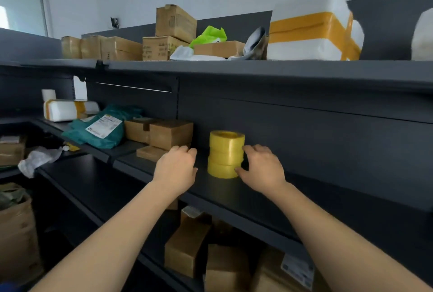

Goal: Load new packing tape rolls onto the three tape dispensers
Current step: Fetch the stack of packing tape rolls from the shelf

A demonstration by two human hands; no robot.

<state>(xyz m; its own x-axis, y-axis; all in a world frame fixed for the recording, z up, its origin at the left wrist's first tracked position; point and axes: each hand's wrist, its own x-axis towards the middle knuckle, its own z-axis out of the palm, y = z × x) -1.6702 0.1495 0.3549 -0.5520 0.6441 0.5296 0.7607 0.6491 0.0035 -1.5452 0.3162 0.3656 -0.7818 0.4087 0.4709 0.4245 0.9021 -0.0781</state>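
Probably light for its size yet firm: shows a stack of three glossy yellow packing tape rolls (226, 153), likely stiff as wound cylinders, smooth and rather slippery on the outer wrap, and apt to slide apart roll from roll, with no visible binding. Best taken from both sides at once, low on the bottom roll, or one roll at a time across the outer rim, or with fingers hooked into the open core on top. Stands upright on a dark grey metal shelf (234, 188), close to the back panel, just right of some brown cardboard boxes (171, 133). Looks bright lemon yellow and cylindrical, with faint seams between the rolls and a hollow centre at the top. Shows the right hand (260, 170) cupping the stack's right side, thumb tip against the bottom roll, forefinger curled against an upper one. Shows the left hand (175, 167) just left of the stack and apart from it, fingers loosely curled and holding nothing; cannot tell whether touching the small box beneath.
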